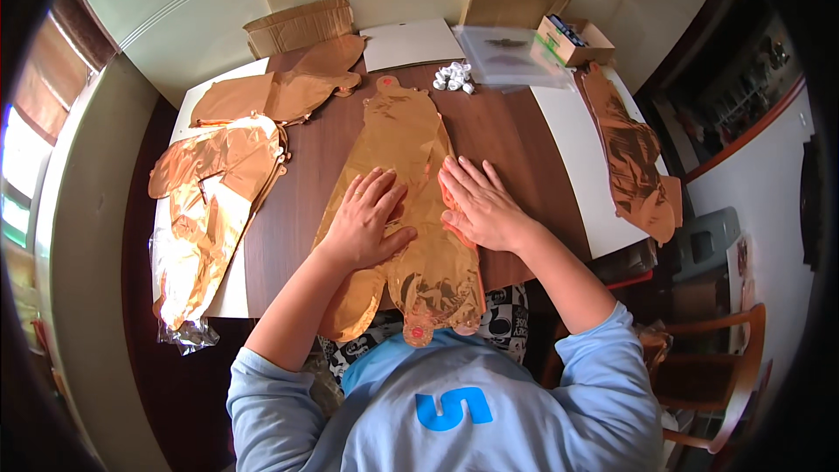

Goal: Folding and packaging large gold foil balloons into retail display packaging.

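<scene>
Brown table (516, 140) in front of me, white boards (564, 162) at left, far and right edges. Long gold foil (402, 131) down middle, near end past edge. Foil piles (197, 249) on my left, foil stack (631, 157) on right board. Far side: white bundle (454, 77), clear bag (494, 61), small box (587, 49).

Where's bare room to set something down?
Bare wood lies right of the middle foil, bordered by the right hand and right white board; a narrower strip separates that foil from the left foils. Crowded: far edge, with white pieces, plastic sheet, box.
</scene>
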`<control>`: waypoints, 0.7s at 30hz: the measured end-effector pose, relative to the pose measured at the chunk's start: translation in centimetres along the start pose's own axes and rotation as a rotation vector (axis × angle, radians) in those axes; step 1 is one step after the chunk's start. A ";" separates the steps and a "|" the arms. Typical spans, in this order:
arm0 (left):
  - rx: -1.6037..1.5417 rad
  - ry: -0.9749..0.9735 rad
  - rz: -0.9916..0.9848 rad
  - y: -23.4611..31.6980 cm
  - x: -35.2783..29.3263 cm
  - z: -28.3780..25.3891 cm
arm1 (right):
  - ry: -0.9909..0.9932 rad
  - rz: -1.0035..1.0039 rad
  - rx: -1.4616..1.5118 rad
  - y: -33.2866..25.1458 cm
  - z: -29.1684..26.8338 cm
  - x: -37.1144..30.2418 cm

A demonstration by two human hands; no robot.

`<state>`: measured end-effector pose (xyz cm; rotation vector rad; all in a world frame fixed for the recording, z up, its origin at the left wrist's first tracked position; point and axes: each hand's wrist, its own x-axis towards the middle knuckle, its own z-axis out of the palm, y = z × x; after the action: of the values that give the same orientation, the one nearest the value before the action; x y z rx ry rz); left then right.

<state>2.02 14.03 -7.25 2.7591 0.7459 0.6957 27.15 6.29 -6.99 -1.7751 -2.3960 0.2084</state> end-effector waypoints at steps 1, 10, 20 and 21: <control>0.005 -0.005 -0.007 0.1 0.0 -0.1 | 0.001 -0.011 -0.016 0.0 -0.1 0.0; -0.001 -0.012 -0.025 0.2 -0.1 -0.1 | -0.001 -0.050 -0.044 -2.3 -0.2 -2.9; 0.038 0.032 0.189 2.4 4.6 -1.5 | 0.048 -0.089 -0.030 -1.8 0.4 -3.0; -0.022 0.006 0.283 2.9 5.7 -1.0 | -0.041 -0.070 -0.083 -1.9 0.1 -2.9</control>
<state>7.06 14.56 -3.29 2.8727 0.3481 0.7574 26.18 2.98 -6.83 -1.7334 -2.5261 0.1405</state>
